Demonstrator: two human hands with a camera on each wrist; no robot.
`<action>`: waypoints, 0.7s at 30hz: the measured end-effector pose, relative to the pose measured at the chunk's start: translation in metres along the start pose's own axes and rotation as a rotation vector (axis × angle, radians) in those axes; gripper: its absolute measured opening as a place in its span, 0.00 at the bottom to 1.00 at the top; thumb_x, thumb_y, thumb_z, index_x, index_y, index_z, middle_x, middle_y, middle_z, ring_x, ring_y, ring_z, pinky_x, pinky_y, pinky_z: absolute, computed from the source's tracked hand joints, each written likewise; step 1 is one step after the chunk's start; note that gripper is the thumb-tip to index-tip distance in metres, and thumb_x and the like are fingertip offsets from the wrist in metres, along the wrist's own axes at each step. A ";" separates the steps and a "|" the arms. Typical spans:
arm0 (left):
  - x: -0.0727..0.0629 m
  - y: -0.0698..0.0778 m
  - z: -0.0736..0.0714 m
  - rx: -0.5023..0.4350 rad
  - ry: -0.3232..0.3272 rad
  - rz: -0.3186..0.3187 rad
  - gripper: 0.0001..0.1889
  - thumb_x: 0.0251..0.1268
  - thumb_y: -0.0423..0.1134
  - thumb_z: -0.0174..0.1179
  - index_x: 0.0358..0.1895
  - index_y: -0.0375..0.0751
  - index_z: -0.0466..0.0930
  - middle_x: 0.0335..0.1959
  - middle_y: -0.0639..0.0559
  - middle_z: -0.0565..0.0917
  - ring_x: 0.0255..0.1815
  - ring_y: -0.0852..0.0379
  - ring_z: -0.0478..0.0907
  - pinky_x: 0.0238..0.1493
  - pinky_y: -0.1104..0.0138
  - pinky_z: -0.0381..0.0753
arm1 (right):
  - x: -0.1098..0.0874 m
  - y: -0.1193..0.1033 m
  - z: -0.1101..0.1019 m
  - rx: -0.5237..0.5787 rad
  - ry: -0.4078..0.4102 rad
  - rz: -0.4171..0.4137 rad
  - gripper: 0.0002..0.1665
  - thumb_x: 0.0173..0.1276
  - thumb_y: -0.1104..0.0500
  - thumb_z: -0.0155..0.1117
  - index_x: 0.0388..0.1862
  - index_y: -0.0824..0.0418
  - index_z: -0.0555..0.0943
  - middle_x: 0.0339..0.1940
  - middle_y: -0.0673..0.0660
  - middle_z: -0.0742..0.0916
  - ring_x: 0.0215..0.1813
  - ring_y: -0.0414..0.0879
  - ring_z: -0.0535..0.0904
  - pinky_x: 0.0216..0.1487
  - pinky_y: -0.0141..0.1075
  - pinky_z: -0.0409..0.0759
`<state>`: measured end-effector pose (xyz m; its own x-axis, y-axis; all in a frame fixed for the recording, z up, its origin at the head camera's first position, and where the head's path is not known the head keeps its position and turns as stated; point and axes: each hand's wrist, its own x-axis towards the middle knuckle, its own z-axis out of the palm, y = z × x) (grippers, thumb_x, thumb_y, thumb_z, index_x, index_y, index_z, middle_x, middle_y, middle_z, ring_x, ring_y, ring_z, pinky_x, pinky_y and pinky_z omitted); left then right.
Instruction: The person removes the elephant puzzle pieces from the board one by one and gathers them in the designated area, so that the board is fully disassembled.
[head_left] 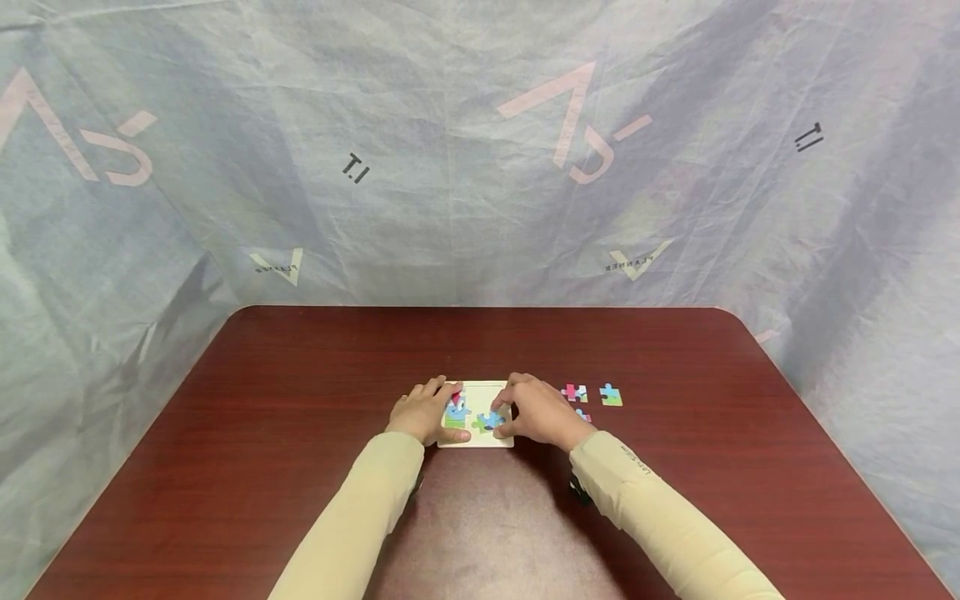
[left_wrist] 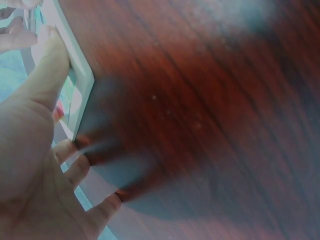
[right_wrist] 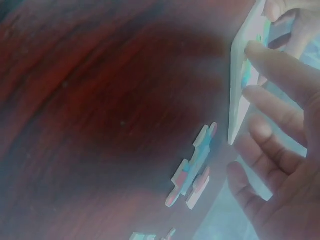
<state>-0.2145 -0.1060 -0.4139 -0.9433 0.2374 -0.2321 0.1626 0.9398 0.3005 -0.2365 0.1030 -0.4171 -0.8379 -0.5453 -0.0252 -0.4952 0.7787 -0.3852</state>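
A pale, shallow puzzle tray [head_left: 483, 394] lies flat on the table. My left hand [head_left: 422, 413] rests at its left side: the thumb presses the near edge, and spread fingers touch the table beyond the side in the left wrist view. Pieces with a blue figure and red patch [head_left: 456, 413] sit in the tray's left part. With thumb and index finger, my right hand [head_left: 542, 412] pinches a blue-and-green puzzle piece [head_left: 490, 421] over the tray's near right part. Whether that piece lies flat cannot be told. The right hand's other fingers hang beside the tray in the right wrist view.
Right of the tray, loose puzzle pieces lie on the reddish-brown table [head_left: 300, 375]: a pink-and-white one [head_left: 575, 392], a blue-and-green one [head_left: 611, 395], and another [head_left: 583, 415] partly hidden behind the right hand. A grey printed curtain [head_left: 450, 150] hangs behind and along the sides.
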 end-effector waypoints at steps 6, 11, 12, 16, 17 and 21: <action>0.000 0.000 -0.001 -0.009 -0.003 0.000 0.44 0.62 0.57 0.70 0.78 0.46 0.62 0.78 0.40 0.61 0.76 0.38 0.61 0.72 0.42 0.63 | 0.002 0.001 0.000 0.006 -0.014 -0.011 0.12 0.59 0.53 0.81 0.41 0.53 0.91 0.41 0.49 0.81 0.42 0.44 0.77 0.44 0.41 0.79; -0.001 0.000 -0.002 -0.010 0.003 -0.002 0.44 0.62 0.56 0.70 0.78 0.46 0.63 0.78 0.40 0.62 0.76 0.38 0.61 0.72 0.42 0.63 | 0.003 0.002 0.001 0.002 -0.010 -0.037 0.11 0.60 0.54 0.80 0.41 0.53 0.90 0.40 0.48 0.81 0.40 0.43 0.77 0.45 0.41 0.79; 0.000 0.000 -0.002 -0.009 0.001 -0.002 0.44 0.62 0.56 0.70 0.78 0.46 0.62 0.78 0.40 0.61 0.76 0.39 0.61 0.72 0.42 0.63 | 0.003 0.003 0.002 0.000 -0.007 -0.039 0.11 0.60 0.54 0.80 0.41 0.53 0.90 0.39 0.48 0.81 0.40 0.43 0.78 0.45 0.41 0.79; 0.000 0.000 -0.001 -0.005 -0.004 -0.001 0.44 0.63 0.57 0.69 0.79 0.46 0.62 0.78 0.41 0.61 0.76 0.39 0.61 0.72 0.43 0.63 | 0.002 0.005 0.003 -0.003 0.001 -0.036 0.11 0.60 0.53 0.80 0.41 0.52 0.91 0.39 0.47 0.81 0.41 0.44 0.78 0.44 0.40 0.79; 0.001 0.000 0.000 -0.003 -0.004 0.001 0.44 0.63 0.57 0.69 0.78 0.46 0.62 0.78 0.41 0.61 0.76 0.39 0.61 0.72 0.42 0.63 | 0.002 0.006 0.003 -0.002 0.003 -0.036 0.11 0.60 0.53 0.80 0.41 0.52 0.91 0.39 0.47 0.81 0.41 0.44 0.78 0.44 0.40 0.79; 0.000 0.000 0.000 -0.004 -0.001 0.001 0.44 0.62 0.57 0.69 0.78 0.46 0.62 0.78 0.40 0.62 0.76 0.39 0.61 0.72 0.42 0.63 | 0.001 0.008 0.002 -0.003 0.021 -0.058 0.12 0.59 0.53 0.81 0.42 0.53 0.91 0.39 0.47 0.82 0.41 0.44 0.79 0.44 0.40 0.79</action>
<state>-0.2146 -0.1060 -0.4137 -0.9428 0.2382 -0.2331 0.1621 0.9388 0.3040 -0.2409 0.1081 -0.4220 -0.8122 -0.5832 0.0169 -0.5440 0.7466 -0.3830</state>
